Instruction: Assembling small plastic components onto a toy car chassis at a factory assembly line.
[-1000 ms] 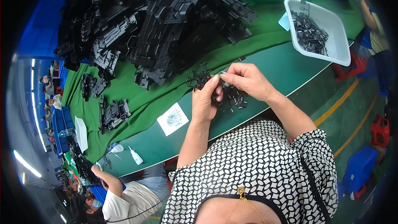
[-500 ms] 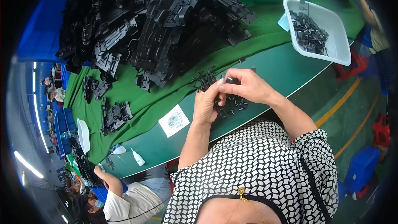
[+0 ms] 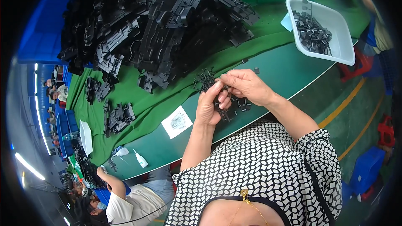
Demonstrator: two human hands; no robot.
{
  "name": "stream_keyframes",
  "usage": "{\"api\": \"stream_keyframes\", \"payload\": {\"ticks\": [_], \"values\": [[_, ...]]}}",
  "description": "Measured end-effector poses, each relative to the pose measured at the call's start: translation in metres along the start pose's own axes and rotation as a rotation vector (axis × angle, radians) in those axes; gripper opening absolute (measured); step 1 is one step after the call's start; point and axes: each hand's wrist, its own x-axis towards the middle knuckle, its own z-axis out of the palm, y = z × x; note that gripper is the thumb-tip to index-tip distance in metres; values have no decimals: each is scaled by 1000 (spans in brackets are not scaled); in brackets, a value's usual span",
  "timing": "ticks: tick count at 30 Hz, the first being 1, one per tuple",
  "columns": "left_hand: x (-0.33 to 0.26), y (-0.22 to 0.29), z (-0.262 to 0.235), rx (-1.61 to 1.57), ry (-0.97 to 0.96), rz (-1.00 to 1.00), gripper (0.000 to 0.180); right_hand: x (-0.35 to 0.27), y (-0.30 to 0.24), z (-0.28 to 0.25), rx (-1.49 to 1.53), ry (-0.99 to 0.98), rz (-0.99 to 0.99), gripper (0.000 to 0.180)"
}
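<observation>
In front of my chest, over the table's near edge, my two hands meet at the fingertips. My left hand (image 3: 210, 105) is closed, its thumb and curled fingers pinching a small black plastic part, mostly hidden by the fingers. My right hand (image 3: 248, 87) is closed too, thumb and forefinger pressed on the same spot. Just beyond the fingertips lies a cluster of thin black plastic pieces (image 3: 204, 80). Small black plastic bits (image 3: 242, 104) lie on the table below my right hand.
A tall heap of black plastic trays (image 3: 161, 46) covers the green cloth (image 3: 146, 104). At the right stands a white bin (image 3: 345, 44) of black parts. A white paper sheet (image 3: 176, 122) and a small white bottle (image 3: 140, 159) lie left. A co-worker (image 3: 134, 203) sits lower left.
My right hand's fingers have closed in toward the left fingertips. The dark piece seen between its thumb and forefinger is now mostly covered. My left hand has hardly moved.
</observation>
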Motion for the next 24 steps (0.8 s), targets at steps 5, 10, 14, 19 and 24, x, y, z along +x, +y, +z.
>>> {"api": "stream_keyframes", "payload": {"ticks": [5, 10, 14, 19, 24], "values": [[1, -5, 19, 324, 170, 236, 16, -4, -2, -3, -69, 46, -19, 31], [3, -4, 16, 414, 157, 251, 15, -7, -4, -3, -176, 71, -35, 33], [4, -5, 10, 450, 194, 312, 15, -7, -9, 0, -282, 13, -47, 32], [0, -1, 12, 508, 206, 171, 19, -7, -12, -2, -380, 0, -64, 27], [-4, 1, 15, 235, -6, -37, 32, -18, -18, -1, -311, 42, 66, 23]]}}
